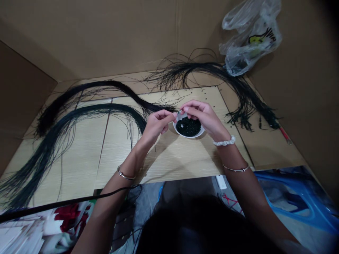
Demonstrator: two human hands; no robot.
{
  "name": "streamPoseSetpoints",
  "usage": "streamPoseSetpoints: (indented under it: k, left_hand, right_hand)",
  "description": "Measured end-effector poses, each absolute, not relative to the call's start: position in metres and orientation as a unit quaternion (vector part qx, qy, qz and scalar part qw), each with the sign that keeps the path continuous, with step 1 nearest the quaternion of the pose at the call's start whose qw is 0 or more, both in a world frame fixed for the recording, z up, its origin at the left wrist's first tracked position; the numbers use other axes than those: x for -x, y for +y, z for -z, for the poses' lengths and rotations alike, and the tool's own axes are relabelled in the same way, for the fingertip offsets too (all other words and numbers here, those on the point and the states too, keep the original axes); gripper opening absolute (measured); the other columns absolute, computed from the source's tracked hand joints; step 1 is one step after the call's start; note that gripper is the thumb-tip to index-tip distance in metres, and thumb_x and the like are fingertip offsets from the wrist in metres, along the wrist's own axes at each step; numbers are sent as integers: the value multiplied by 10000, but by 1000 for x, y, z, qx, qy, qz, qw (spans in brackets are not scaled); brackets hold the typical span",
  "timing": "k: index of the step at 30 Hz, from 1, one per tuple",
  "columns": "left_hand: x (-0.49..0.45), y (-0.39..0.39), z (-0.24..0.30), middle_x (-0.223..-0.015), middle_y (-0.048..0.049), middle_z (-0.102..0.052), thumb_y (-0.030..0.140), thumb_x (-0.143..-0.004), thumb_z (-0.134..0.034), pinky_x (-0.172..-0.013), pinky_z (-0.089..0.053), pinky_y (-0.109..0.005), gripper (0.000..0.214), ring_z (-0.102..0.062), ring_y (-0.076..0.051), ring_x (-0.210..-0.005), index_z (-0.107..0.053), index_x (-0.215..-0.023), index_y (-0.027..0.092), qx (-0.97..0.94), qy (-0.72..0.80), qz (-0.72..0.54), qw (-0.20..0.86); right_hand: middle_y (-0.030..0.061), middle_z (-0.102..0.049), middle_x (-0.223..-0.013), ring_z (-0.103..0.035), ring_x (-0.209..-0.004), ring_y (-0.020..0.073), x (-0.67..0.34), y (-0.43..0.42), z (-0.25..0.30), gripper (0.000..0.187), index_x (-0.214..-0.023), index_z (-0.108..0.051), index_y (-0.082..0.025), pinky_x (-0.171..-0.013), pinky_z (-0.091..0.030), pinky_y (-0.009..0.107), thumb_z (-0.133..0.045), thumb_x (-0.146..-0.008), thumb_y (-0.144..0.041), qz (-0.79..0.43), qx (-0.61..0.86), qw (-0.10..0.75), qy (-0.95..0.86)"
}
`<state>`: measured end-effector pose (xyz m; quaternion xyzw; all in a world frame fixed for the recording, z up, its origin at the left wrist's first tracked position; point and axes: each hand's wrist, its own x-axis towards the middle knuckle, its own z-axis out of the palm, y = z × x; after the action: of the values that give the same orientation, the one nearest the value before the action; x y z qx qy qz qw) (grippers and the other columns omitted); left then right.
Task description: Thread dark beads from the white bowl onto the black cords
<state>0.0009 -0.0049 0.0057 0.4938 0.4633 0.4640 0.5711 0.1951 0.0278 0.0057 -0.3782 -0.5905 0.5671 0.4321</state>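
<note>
Brown cardboard walls (111, 35) box in a pale wood-grain counter (169, 158) on three sides, and a crumpled clear plastic bag (250, 38) rests against the far right corner. Beyond the counter's near edge lie a glossy blue plastic shape (291, 190) and a red-and-white patterned cloth (66, 218).

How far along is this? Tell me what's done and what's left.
Done: the black cords lie spread out in long bundles. In hand: the left hand and right hand work at the white bowl. Left: the bowl still holds plenty of dark beads.
</note>
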Motion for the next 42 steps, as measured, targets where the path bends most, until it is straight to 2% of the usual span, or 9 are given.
streamPoseSetpoints:
  k: [4,7,13,18,26,30,36,42]
  left_hand:
    - [-1,-5,-6,-760,-18,-696,383,-780,-778,-371,-176,-222,243,-339,-18,-399,-679,-743,164,-496,475,-455,566]
    - [-2,-5,-7,-746,-15,-687,376,-777,-787,-367,-169,-216,248,-344,-15,-396,-682,-734,155,-494,472,-456,570]
    - [-2,-6,-8,-722,-11,-677,371,-776,-791,-357,-171,-205,257,-352,-15,-388,-676,-717,148,-499,471,-454,568]
    - [-6,-8,-10,-691,-12,-678,405,-758,-792,-364,-202,-203,282,-354,-24,-391,-671,-711,155,-524,504,-450,519]
    - [-9,-11,-12,-764,-50,-728,431,-742,-792,-462,-344,-192,296,-518,-72,-540,-689,-714,155,-548,511,-458,478]
    - [-9,-11,-13,-749,-45,-722,439,-749,-782,-431,-300,-193,301,-473,-60,-501,-684,-711,156,-544,518,-451,482]
    - [-8,-10,-13,-683,-17,-674,435,-746,-779,-380,-221,-204,296,-354,-35,-412,-676,-712,160,-530,514,-445,507]
    - [-7,-9,-12,-709,-25,-690,439,-745,-781,-394,-247,-202,304,-385,-41,-438,-680,-715,154,-539,512,-443,501]
  right_hand:
    - [36,-716,-992,-604,-824,94,-194,24,-9,240,-999,-747,-170,-736,-457,208,-741,-832,-341,-563,365,420,-611]
    - [36,-716,-991,-614,-863,111,-193,23,-8,248,-978,-749,-172,-774,-465,226,-745,-824,-366,-562,365,414,-616]
    - [32,-705,-894,-601,-812,115,-192,24,-5,271,-887,-739,-156,-757,-458,237,-787,-772,-397,-575,375,403,-606]
    - [39,-707,-882,-590,-784,102,-192,25,-7,273,-855,-735,-141,-730,-446,220,-786,-766,-394,-595,397,393,-578]
    - [30,-689,-822,-493,-652,62,-193,28,-2,269,-844,-727,-134,-602,-356,201,-741,-813,-401,-613,378,383,-579]
    - [28,-690,-841,-499,-669,70,-195,28,-2,261,-878,-740,-152,-591,-342,203,-723,-824,-406,-610,384,378,-581]
    - [24,-690,-865,-528,-720,83,-196,26,-5,221,-930,-745,-157,-670,-396,213,-732,-798,-334,-600,375,376,-599]
    - [17,-662,-832,-514,-716,79,-195,26,-6,242,-869,-722,-150,-671,-391,212,-749,-800,-381,-595,378,377,-601]
